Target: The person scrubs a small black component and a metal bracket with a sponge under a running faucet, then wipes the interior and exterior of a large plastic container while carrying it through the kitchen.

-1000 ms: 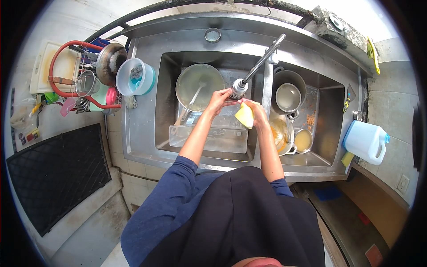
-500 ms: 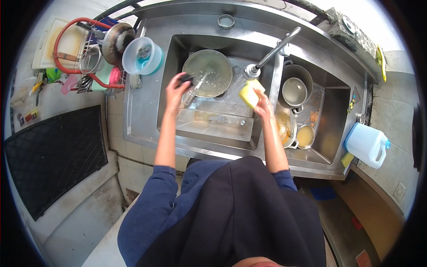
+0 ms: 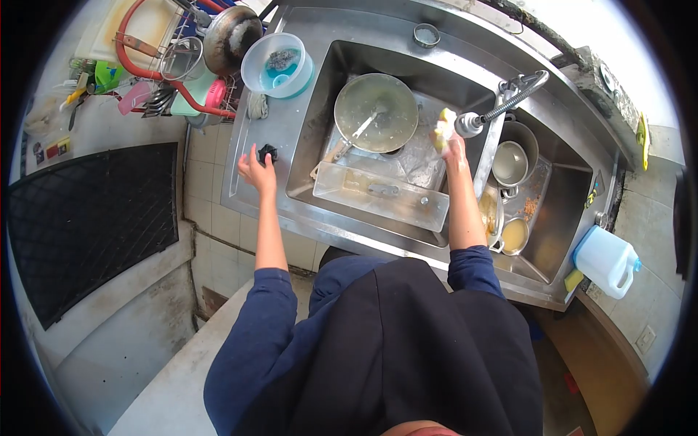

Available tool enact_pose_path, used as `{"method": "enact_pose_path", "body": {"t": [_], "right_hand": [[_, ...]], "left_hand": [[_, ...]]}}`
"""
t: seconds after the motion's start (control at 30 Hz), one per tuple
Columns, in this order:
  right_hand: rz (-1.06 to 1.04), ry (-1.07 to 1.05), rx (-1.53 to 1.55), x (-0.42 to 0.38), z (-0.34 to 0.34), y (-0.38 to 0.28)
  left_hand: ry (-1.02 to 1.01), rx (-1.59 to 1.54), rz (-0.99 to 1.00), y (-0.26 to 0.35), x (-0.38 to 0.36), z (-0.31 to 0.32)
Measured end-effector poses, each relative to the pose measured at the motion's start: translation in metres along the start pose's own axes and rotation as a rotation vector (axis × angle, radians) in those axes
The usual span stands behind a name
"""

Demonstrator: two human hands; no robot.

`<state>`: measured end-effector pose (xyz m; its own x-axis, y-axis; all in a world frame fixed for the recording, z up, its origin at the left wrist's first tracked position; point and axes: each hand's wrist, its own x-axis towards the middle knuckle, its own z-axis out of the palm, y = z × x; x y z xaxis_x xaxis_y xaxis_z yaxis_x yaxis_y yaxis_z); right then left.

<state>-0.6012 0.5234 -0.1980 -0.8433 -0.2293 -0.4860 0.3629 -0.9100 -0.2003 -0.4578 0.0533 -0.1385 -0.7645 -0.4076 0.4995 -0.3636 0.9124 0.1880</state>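
Over the steel ledge left of the sink, my left hand [image 3: 257,171] has its fingers spread around a small black object [image 3: 267,153]; whether it still grips it is unclear. My right hand [image 3: 454,150] holds a yellow sponge [image 3: 443,131] with white foam on it, beside the spray head [image 3: 468,125] of the faucet. In the left basin [image 3: 309,156] lies a round pan [image 3: 392,98] of cloudy water with a utensil [image 3: 366,125] in it. A clear rectangular container [image 3: 342,192] sits in front of the pan.
A tub of blue liquid [image 3: 291,88] and a grey cloth [image 3: 257,106] stand at the left. Pots [image 3: 510,163] and a bowl of yellowish liquid [image 3: 515,236] fill part of the right basin. A jug [image 3: 604,260] is at the right, a dish rack [image 3: 138,73] at far left.
The view has shifted. My left hand has moved from beside the pan to the left ledge with the black object. My right hand has brought the sponge beside the spray head, and foam now shows.
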Motion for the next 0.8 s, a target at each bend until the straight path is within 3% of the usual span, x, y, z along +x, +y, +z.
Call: {"method": "enact_pose_path", "body": {"t": [0.07,0.13,0.2,0.27,0.3,0.37,0.43,0.47,0.53,0.57,0.8], "right_hand": [[-0.114,0.275,-0.169,0.007,-0.019,0.004],[-0.028,0.355,-0.079,-0.013,-0.003,0.001],[0.024,0.311,-0.083,-0.029,0.007,0.005],[0.114,0.238,-0.056,-0.035,0.011,-0.001],[0.206,0.155,-0.029,-0.037,0.014,-0.003],[0.125,0.141,-0.071,-0.043,0.027,0.0],[0.062,0.139,-0.131,-0.05,0.03,0.001],[0.126,0.047,-0.085,-0.051,0.018,0.0],[0.073,0.256,-0.164,-0.066,0.016,0.002],[0.054,0.388,-0.079,-0.068,0.008,0.005],[0.188,0.308,-0.107,-0.081,0.017,0.0]], "left_hand": [[-0.003,-0.516,0.006,0.081,0.025,-0.061],[-0.369,-0.712,0.423,0.125,-0.002,-0.07],[-0.959,-0.877,0.704,0.178,-0.034,-0.076],[-1.44,-0.775,0.696,0.196,-0.079,-0.029],[-1.452,-0.781,0.703,0.198,-0.104,0.005],[-1.777,-0.065,1.072,0.195,-0.165,0.086],[-1.79,0.128,0.833,0.157,-0.245,0.174],[-1.781,0.219,0.714,0.141,-0.279,0.213],[-1.657,0.068,0.529,0.125,-0.28,0.217],[-1.606,-0.001,0.494,0.123,-0.281,0.219],[-1.442,-0.164,0.482,0.133,-0.302,0.224]]}}
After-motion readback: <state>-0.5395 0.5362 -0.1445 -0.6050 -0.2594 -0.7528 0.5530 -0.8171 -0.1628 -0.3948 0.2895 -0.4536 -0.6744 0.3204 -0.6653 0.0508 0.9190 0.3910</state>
